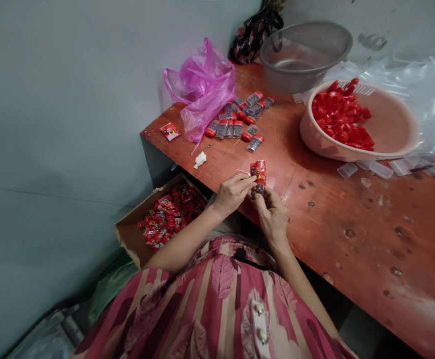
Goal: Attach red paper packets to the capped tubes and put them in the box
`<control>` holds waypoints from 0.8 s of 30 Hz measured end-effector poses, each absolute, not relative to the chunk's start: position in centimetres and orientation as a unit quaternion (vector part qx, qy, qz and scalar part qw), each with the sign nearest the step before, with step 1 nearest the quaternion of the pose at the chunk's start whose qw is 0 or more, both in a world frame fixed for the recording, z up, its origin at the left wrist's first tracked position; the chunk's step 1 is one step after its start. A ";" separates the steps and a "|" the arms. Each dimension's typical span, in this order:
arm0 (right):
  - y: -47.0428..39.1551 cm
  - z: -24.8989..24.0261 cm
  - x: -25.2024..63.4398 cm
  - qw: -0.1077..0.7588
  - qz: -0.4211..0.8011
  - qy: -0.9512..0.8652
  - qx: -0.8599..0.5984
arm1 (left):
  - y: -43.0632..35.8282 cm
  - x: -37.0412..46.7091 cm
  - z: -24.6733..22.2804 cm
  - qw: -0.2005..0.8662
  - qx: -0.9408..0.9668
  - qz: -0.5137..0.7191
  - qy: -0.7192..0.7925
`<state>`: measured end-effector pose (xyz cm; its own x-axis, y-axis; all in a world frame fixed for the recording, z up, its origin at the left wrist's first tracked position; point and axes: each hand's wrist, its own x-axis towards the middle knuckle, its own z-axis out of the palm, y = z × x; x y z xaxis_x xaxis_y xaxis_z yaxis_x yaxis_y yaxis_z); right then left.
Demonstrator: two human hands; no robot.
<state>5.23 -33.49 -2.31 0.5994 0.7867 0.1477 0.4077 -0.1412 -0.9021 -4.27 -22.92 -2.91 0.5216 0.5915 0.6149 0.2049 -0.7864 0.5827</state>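
Note:
At the table's near edge, my left hand [232,192] and my right hand [272,212] meet around a small clear container with dark contents [257,190] and a red printed packet [258,169]. The fingers of my left hand press on the packet's side, while my right thumb and fingers pinch the container's lower end. Part of another red-edged packet shows just behind my left fingers. Whether the container sits inside the packet cannot be made out. Filled containers with red caps [236,128] lie in a loose group farther back on the table.
A pink bag [208,85], a red packet [170,131] and a white scrap [200,159] lie left. A pink basin [396,124] of red caps, a grey basin [307,47] and clear containers [381,169] stand right. Below left is a box [131,239] of red packets.

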 end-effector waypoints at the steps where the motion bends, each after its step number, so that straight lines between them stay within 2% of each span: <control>1: -33.5 -2.4 5.2 0.510 0.182 -0.408 -0.734 | -22.8 -4.3 -3.0 0.224 0.844 0.429 0.232; 10: -33.7 -2.3 5.0 0.531 0.202 -0.390 -0.725 | -23.3 -4.6 -2.8 0.196 0.863 0.398 0.240; 15: -33.9 -2.0 4.8 0.516 0.176 -0.398 -0.738 | -24.2 -5.1 -3.0 0.246 0.855 0.395 0.229; 17: -34.0 -2.0 4.7 0.527 0.185 -0.394 -0.730 | -24.5 -5.2 -2.9 0.309 0.818 0.413 0.254; 20: -34.2 -1.9 4.4 0.587 0.254 -0.350 -0.684 | -25.1 -4.8 -2.7 0.483 0.681 0.441 0.330; 24: -34.7 -1.8 4.2 0.634 0.327 -0.288 -0.639 | -26.2 -4.0 -2.8 0.718 0.490 0.371 0.328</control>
<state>4.19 -34.67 -1.84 0.6207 0.7823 -0.0517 -0.0465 -0.0291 -0.9985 -4.01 -26.17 -2.84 0.5093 0.8538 -0.1080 -0.2110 0.2456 0.9461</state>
